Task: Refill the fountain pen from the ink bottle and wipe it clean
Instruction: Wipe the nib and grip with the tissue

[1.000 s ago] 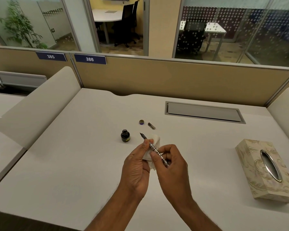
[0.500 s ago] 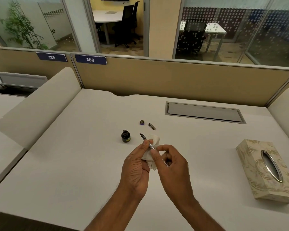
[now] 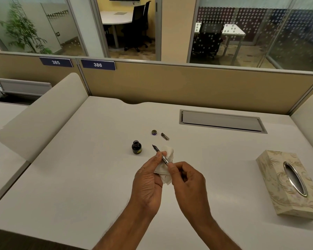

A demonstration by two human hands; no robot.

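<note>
White desk (image 3: pixel 79 177) carries everything; both hands sit over its near-centre area. Tissue box (image 3: pixel 291 183) is well off to the right of the right hand, flat on the desk, oval slot up. Recessed cable hatch (image 3: pixel 222 121) lies beyond the hands, far right side, lid closed.

Left hand (image 3: pixel 148 186): clenched around a crumpled white tissue (image 3: pixel 165 170), thumb tip pressed against the pen barrel. Tissue bunches out past the fingers, behind and under the pen.

Right hand (image 3: pixel 188 183): fingers curled, thumb and forefinger pinching the rear part of the fountain pen (image 3: pixel 161 155). Rear end of the pen is hidden inside this hand.

Pen runs diagonally, nib end pointing away and to the left, clear of both hands. Mid barrel sits between left thumb and tissue. Barrel shell is off, inner section exposed; finer detail too small to tell.

Ink bottle (image 3: pixel 136 147): upright on the desk, uncapped, just beyond the left hand and left of the nib, not touching the pen.

Bottle cap (image 3: pixel 154 132): further out from the hands, on the desk, open side up.

Small metal pen part (image 3: pixel 165 136): lying just right of the cap, apart from it; which part it is, cannot tell.
</note>
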